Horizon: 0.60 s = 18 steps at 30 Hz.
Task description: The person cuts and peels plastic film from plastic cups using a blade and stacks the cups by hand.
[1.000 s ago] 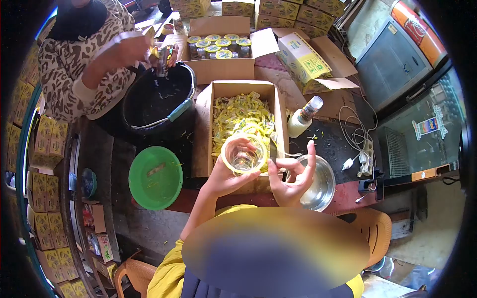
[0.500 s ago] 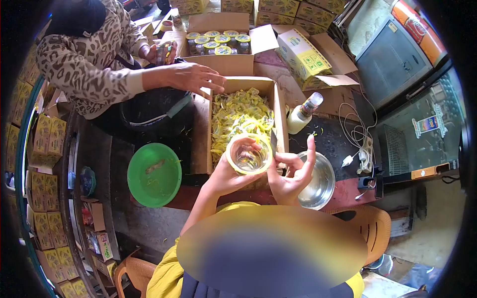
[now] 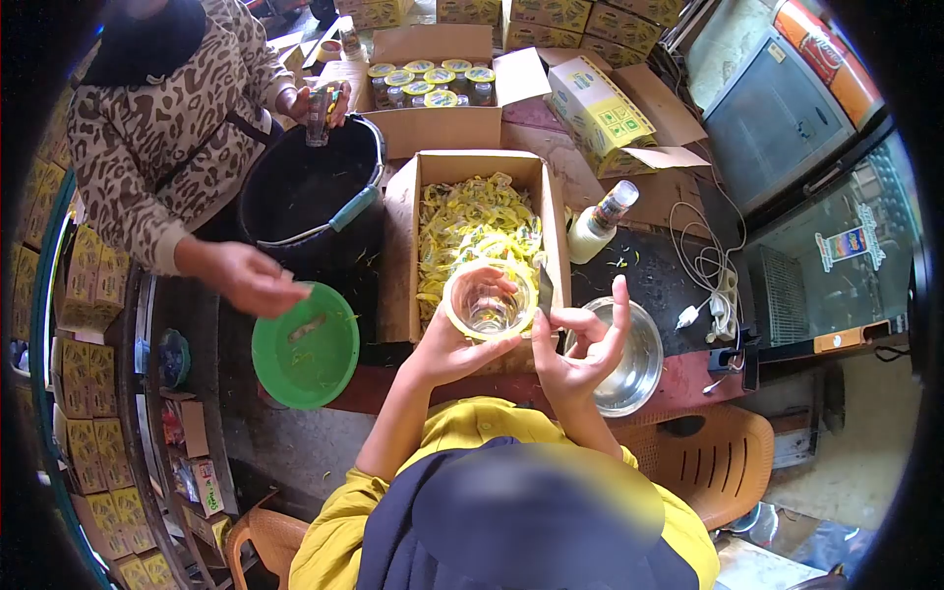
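Observation:
My left hand (image 3: 444,352) is wrapped around a clear plastic cup (image 3: 492,317) with a yellow rim, its open mouth facing up toward the camera. Close against the cup's right side, my right hand (image 3: 576,366) pinches a small dark knife blade (image 3: 546,287) between thumb and fingers, its index finger pointing up. Whether the blade touches the rim cannot be told. Behind the cup, a cardboard box (image 3: 401,241) holds a heap of yellow plastic scraps (image 3: 477,221). A steel bowl (image 3: 641,369) sits partly behind my right hand.
At left, a co-worker's hand (image 3: 241,278) hovers by a green basin (image 3: 280,379); the other holds a clear cup (image 3: 319,116) over a black bucket (image 3: 280,182). A carton (image 3: 442,128) of lidded cups stands behind. A stack of cups (image 3: 592,236) and white cables (image 3: 703,256) lie right.
The co-worker's near hand has swung from above the scrap box leftward to the green basin. My hands and the cup have barely shifted; the head in yellow and navy clothing has moved down.

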Motion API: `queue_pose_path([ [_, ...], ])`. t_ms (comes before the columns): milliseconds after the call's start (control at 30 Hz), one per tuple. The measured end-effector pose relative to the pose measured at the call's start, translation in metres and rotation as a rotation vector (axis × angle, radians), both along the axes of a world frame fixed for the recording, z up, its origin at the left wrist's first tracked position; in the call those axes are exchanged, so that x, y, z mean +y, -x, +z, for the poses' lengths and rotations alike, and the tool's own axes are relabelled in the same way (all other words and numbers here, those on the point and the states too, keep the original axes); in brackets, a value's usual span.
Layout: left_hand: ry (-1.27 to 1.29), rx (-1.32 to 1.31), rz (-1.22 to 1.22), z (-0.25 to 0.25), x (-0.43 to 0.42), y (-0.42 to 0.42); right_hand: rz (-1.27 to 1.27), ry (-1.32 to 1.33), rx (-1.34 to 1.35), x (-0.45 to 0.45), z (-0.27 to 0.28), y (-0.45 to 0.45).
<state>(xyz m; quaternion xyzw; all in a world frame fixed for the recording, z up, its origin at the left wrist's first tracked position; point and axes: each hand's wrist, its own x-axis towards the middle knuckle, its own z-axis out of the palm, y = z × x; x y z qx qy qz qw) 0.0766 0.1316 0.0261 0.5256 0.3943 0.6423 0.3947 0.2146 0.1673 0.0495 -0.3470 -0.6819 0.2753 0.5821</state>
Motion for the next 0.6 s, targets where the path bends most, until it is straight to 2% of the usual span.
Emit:
queue_pose_path([
  [233,-0.033,-0.035,0.017,-0.007,-0.002,0.001,-0.014,-0.137,-0.061,0.007,-0.003,-0.006],
  [467,-0.067,0.078,-0.008,-0.003,-0.004,0.005,0.007,-0.443,-0.238,0.019,0.003,-0.019],
  [600,-0.081,0.11,-0.016,-0.003,-0.004,0.005,-0.009,-0.513,-0.322,0.026,0.007,-0.02],
])
